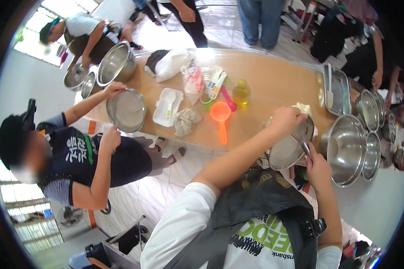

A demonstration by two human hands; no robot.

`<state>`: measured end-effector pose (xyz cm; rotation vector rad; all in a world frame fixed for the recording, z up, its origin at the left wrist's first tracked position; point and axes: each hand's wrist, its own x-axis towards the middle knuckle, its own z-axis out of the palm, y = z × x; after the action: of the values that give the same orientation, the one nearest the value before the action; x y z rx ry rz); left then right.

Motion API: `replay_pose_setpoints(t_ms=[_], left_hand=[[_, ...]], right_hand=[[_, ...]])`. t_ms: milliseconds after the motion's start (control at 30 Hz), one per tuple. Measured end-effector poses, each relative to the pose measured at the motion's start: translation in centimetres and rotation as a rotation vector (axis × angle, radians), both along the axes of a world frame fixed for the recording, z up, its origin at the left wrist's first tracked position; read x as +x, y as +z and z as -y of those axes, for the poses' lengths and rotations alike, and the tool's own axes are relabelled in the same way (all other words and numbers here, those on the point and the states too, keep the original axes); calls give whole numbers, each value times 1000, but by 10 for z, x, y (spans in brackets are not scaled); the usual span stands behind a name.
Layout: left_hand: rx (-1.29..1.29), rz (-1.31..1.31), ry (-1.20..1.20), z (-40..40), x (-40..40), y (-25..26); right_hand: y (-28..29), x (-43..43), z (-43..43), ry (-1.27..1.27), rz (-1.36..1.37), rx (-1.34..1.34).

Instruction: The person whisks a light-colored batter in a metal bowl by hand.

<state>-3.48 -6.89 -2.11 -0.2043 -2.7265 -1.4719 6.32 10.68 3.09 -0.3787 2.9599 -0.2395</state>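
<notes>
A stainless steel mixing bowl (275,160) with whitish batter (286,149) in it is tilted at the table's near edge. My left hand (287,120) grips its far rim, the forearm crossing over the bowl's left side. Beside those fingers is a crumpled pale yellow thing (302,107), possibly cloth or plastic. In my right hand (319,166) is the handle of a wire balloon whisk (302,139), whose wires reach into the bowl. An orange plastic strainer or scoop (220,112) lies left of my forearm.
On the wooden table (269,69) stand a bottle of yellow oil (241,92), measuring spoons (216,80), a foam tray (161,107) and a crumpled cloth (187,121). Large steel bowls (345,151) stand close on my right. At left, a co-worker (97,158) holds another batter bowl (126,111).
</notes>
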Motion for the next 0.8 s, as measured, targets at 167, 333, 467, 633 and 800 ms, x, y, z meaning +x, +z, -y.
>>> replay_pose_setpoints(t_ms=[167, 333, 467, 633, 800], left_hand=[[83, 71, 24, 7, 1, 0], [90, 122, 21, 4, 2, 0], [92, 72, -37, 1, -1, -4], [40, 142, -47, 9, -7, -3], [-16, 137, -73, 0, -4, 13]], right_hand=[[-2, 7, -4, -141, 109, -84], [-4, 9, -10, -146, 81, -120], [-14, 14, -17, -152, 44, -109], [-29, 27, -23, -247, 305, -52], [-26, 23, -33, -71, 52, -34]])
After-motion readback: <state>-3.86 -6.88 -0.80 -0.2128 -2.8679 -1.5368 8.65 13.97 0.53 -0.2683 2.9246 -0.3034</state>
